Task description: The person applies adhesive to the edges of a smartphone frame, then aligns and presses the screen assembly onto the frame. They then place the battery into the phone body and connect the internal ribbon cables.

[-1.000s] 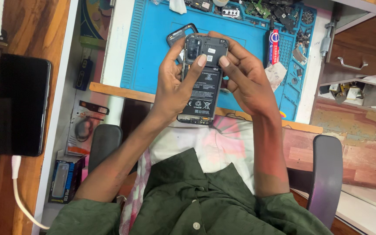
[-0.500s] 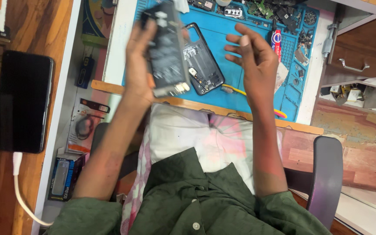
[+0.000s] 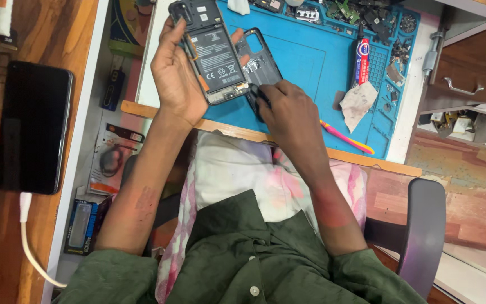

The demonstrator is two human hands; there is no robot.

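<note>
My left hand holds an opened black phone above the blue work mat, its battery and inner parts facing up. Its removed back cover lies on the mat just to the right of the phone. My right hand rests on the cover's near end, its fingers closed over the cover's lower edge. A pink and yellow tool lies on the mat just right of that hand.
A tube and a crumpled tissue lie on the mat's right side, with several small parts along its far edge. A dark tablet with a white cable lies at far left. Drawers stand at right.
The phone and cover were held together in both hands. The left hand lifted the phone away to the left; the cover went to the mat, and the right hand came down onto it.
</note>
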